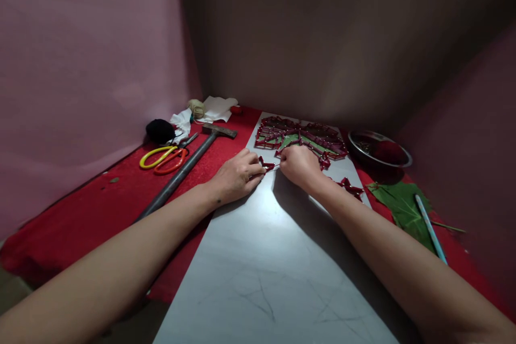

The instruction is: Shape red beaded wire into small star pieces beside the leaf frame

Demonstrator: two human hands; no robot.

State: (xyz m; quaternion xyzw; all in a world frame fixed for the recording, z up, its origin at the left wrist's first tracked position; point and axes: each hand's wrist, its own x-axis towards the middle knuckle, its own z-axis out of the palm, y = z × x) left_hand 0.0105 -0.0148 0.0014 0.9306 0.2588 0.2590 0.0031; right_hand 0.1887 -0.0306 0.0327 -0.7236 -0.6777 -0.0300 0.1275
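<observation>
A white board (258, 247) runs away from me, with a leaf-shaped string-art figure (302, 137) of nails, dark red thread and green at its far end. My left hand (242, 173) rests on the board's left edge, fingers bent together against a small red star of nails (266, 164); what they grip, if anything, is hidden. Closed in a fist just right of the star, my right hand (299, 165) pinches a thin thread (276, 165) stretched toward the star. Another red nail star (351, 188) shows beyond my right wrist.
On the red cloth (92, 209) to the left lie a hammer (181, 172), scissors (163, 160), black yarn (160, 131) and a cream yarn ball (196, 108). At right are a metal bowl (379, 149) with red yarn, a green leaf (397, 204) and a blue pen (430, 228). Walls stand close around.
</observation>
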